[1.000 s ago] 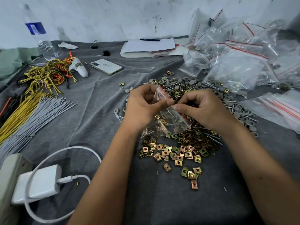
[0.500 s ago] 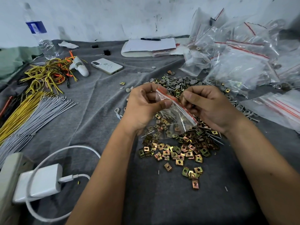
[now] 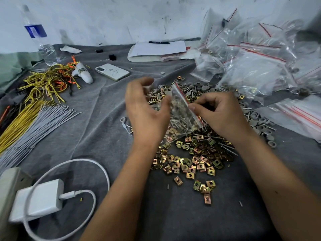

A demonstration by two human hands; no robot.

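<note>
A small clear zip bag with a red seal strip hangs tilted over the grey cloth, holding thin metal pins and some clips. My right hand pinches the bag at its seal edge between thumb and forefinger. My left hand is just left of the bag, blurred, with fingers spread and loosely bent, gripping nothing I can make out. Under both hands lies a pile of gold square clip nuts.
Grey round caps and pins spread behind the pile. A heap of clear zip bags fills the right. To the left lie yellow wires, grey ties, a phone and a white charger. A notepad and bottle are behind.
My left hand has let go of the bag's mouth and opened, moving up and left. The bag has swung more upright in my right hand's pinch.
</note>
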